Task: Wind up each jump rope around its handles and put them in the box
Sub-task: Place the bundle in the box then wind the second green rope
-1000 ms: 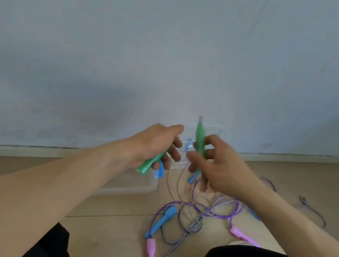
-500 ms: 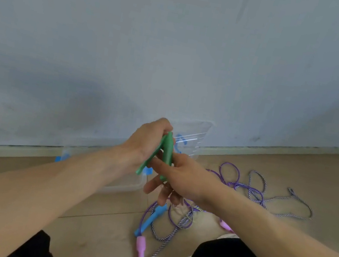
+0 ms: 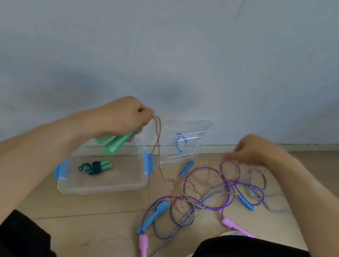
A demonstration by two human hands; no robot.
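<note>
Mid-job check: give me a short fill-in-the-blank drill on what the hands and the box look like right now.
1. The left hand holds two ____ plastic handles together.
2. A thin copper-coloured cord runs from that grip down to the tangle on the ____.
3. The clear plastic box already holds ____ wound-up rope bundle.
4. The box's clear lid leans against the ____.

Missing words: green; floor; one; wall

light: soft, even, daylight-like, source unclear | shadows: two faint dark patches on wall (image 3: 178,40) | glare: none | blur: right hand (image 3: 256,153) motion-smeared, whole frame slightly soft | distortion: wide-angle bowing along baseboard (image 3: 295,147)
</note>
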